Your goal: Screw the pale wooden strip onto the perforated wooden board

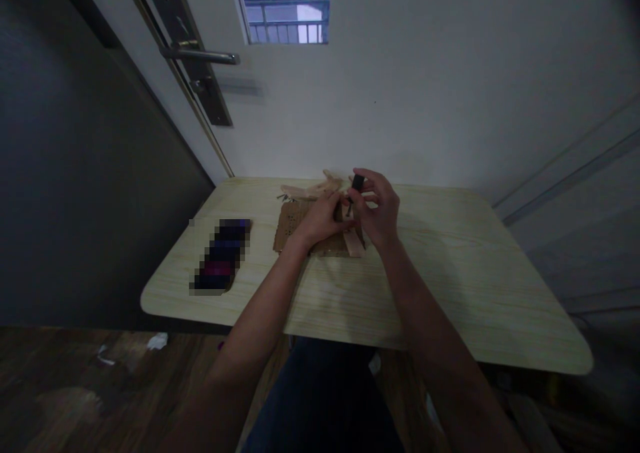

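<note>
My right hand (381, 206) is closed around a short black-handled tool (358, 182), pinched between thumb and fingers. Below it a thin dark shaft or screw (349, 209) points down at a pale wooden strip (354, 243); which of the two it is, I cannot tell. Thumb and fingers of my left hand (323, 220) close about the same strip, just left of the tool. Under both lies a piece of brown cardboard (287, 223) with small dark bits on its left part. Behind my left hand, several more wooden pieces (313, 190) lie in a loose heap.
The pale wood-grain table (450, 260) has rounded front corners and stands against a white door (400, 120) with a metal handle (205, 56). A blurred-out phone (223, 256) lies at the left. Scraps of white paper (157, 341) are on the floor.
</note>
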Motion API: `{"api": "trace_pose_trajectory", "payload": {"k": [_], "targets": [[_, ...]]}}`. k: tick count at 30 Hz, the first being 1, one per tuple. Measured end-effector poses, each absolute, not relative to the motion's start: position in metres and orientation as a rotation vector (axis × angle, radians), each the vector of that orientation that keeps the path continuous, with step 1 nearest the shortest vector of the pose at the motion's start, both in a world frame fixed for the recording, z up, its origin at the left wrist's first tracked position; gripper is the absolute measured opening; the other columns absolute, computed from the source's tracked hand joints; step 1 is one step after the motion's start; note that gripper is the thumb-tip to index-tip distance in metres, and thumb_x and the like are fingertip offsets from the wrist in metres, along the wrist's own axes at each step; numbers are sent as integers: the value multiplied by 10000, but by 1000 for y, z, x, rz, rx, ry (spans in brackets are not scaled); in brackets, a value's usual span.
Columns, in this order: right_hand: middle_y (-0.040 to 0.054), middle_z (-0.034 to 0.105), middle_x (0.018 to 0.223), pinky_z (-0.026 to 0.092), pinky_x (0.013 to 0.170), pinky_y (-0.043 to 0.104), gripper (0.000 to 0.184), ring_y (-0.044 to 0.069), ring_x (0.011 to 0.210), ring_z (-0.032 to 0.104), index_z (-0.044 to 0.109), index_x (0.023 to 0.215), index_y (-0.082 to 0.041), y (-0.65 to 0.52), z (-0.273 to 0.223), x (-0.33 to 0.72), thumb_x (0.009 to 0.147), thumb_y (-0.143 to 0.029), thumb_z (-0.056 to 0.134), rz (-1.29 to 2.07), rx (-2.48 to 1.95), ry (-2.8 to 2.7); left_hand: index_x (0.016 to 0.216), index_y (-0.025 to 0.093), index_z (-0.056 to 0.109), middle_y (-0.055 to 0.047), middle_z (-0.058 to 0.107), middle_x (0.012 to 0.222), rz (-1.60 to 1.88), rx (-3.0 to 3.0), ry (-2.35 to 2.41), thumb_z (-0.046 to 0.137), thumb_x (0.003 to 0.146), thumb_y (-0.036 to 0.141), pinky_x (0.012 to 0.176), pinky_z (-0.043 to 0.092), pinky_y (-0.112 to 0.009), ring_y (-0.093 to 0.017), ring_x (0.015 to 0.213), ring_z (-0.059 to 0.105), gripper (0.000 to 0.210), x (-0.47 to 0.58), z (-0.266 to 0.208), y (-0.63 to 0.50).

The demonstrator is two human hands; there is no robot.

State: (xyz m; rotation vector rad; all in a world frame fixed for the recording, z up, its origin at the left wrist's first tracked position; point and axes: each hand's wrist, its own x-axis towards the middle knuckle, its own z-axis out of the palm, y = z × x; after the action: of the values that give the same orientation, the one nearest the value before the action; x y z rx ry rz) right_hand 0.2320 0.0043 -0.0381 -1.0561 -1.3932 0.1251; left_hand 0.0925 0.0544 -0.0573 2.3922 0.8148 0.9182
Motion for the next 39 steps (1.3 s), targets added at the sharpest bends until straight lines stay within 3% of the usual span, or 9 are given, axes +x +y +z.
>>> {"api": "trace_pose_trajectory", "payload": {"k": [5, 8, 12, 16, 23, 30, 39], "targets": [[32, 684, 1162, 613, 735, 289, 330, 151, 935, 695, 581, 1191, -302, 2, -38, 233, 907, -462, 528, 196, -1028, -1435, 989, 157, 559, -107, 601, 1084, 915, 2385, 817, 747, 739, 336, 904, 471, -424, -263, 1011, 567, 361, 92, -56, 53], [36, 691, 1144, 613, 803, 316, 339, 158, 990, 701, 556, 1210, -298, 5, -39, 233, 929, -474, 486, 251, -1007, -1440, 975, 165, 563, -98, 602, 1076, 924, 2384, 814, 754, 734, 335, 911, 469, -418, -259, 1022, 565, 352, 92, -56, 53], [6, 687, 1000, 605, 675, 272, 323, 131, 808, 688, 572, 1157, -306, 10, -42, 234, 877, -468, 578, 198, -1048, -1399, 996, 155, 564, -108, 598, 1094, 916, 2391, 819, 752, 736, 327, 911, 469, -421, -262, 1028, 561, 364, 93, -58, 55], [0, 645, 985, 570, 594, 237, 317, 124, 795, 635, 604, 1123, -315, 10, -44, 233, 833, -437, 640, 118, -1072, -1388, 1005, 151, 560, -106, 597, 1084, 920, 2390, 824, 758, 735, 320, 905, 470, -419, -254, 1011, 561, 375, 93, -59, 55], [23, 656, 1106, 592, 671, 298, 354, 132, 776, 627, 594, 1213, -325, 6, -41, 233, 880, -442, 577, 45, -1115, -1461, 992, 153, 552, -104, 601, 1069, 922, 2374, 801, 764, 729, 300, 888, 475, -416, -254, 992, 563, 368, 92, -56, 54], [50, 677, 1210, 596, 848, 353, 358, 189, 1050, 676, 559, 1248, -306, 5, -39, 233, 950, -461, 434, 110, -1049, -1493, 943, 163, 545, -98, 600, 1059, 903, 2363, 831, 767, 727, 300, 885, 480, -411, -259, 990, 573, 339, 92, -55, 52], [14, 632, 1032, 565, 673, 284, 332, 136, 818, 626, 542, 1143, -297, 11, -47, 234, 853, -436, 623, 20, -1061, -1370, 986, 154, 553, -113, 600, 1063, 900, 2391, 817, 755, 744, 355, 901, 480, -439, -272, 1004, 571, 373, 92, -57, 54]]}}
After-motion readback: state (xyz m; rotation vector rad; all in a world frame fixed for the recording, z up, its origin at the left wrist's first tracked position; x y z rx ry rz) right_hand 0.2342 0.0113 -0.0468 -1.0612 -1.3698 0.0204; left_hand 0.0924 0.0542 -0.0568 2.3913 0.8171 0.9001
